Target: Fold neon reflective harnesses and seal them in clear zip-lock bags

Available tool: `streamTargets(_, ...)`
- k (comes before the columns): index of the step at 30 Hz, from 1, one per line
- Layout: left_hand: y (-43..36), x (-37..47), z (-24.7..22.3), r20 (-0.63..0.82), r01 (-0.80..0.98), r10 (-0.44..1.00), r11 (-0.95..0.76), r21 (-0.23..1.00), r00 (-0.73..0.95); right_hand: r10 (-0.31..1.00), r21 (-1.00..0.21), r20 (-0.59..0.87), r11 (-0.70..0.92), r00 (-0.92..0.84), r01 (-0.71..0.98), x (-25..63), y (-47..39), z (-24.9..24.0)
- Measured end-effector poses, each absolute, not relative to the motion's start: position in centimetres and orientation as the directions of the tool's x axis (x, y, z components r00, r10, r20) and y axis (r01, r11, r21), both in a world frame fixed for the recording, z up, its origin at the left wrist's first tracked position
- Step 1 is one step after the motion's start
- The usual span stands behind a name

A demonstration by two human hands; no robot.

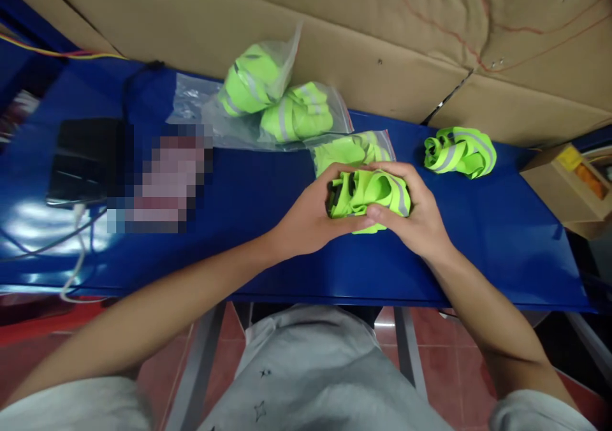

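On the blue table (pixel 248 195), clockwise from the held bundle, a glossy black device (pixel 79 169) lies at nine o'clock; two bagged reflective straps (pixel 253 77) (pixel 296 115) sit around ten. The left hand (pixel 313 211) and, opposite, the right hand (pixel 423 217) grip the lime held bundle (pixel 370 192) of reflective strap; another bagged strap (pixel 342 152) is just beyond at eleven. A loose rolled strap (pixel 466 152) lies at two, a cardboard box (pixel 554 185) at three.
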State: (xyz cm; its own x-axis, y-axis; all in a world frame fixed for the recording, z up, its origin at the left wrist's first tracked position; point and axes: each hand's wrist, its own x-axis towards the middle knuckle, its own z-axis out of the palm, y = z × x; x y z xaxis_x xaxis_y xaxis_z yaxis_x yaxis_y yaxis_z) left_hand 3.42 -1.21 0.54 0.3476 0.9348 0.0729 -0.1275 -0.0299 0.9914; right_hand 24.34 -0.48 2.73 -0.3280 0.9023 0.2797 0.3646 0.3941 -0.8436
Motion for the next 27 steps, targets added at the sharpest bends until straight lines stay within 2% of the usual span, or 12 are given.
streamTargets(3,-1.1,3.3,-0.1,0.038,0.122,0.95,-0.079,0.989,0.31,0.927,-0.852,0.267,0.355,-0.263,0.386,24.3,-0.7,3.3)
streamTargets(6,-1.1,3.4,-0.5,-0.002,0.224,0.943,-0.077,0.972,0.333,0.919,-0.813,0.315,0.391,-0.238,0.432,24.5,-0.9,3.5)
streamTargets(9,-1.1,3.4,-0.5,-0.012,0.247,0.932,-0.084,0.965,0.364,0.904,-0.796,0.332,0.421,-0.268,0.435,24.7,-0.9,3.6)
streamTargets(13,-1.4,3.3,-0.3,-0.008,0.264,0.942,-0.086,0.961,0.335,0.901,-0.829,0.265,0.395,-0.343,0.396,25.0,-0.9,3.5)
streamTargets(18,-1.6,3.5,-0.7,-0.01,0.286,0.948,-0.087,0.954,0.32,0.928,-0.833,0.26,0.356,-0.268,0.424,24.7,-1.0,2.8)
streamTargets(27,-1.2,3.5,-0.5,-0.006,0.324,0.944,-0.108,0.94,0.33,0.909,-0.819,0.333,0.411,-0.251,0.401,24.6,-0.7,2.8)
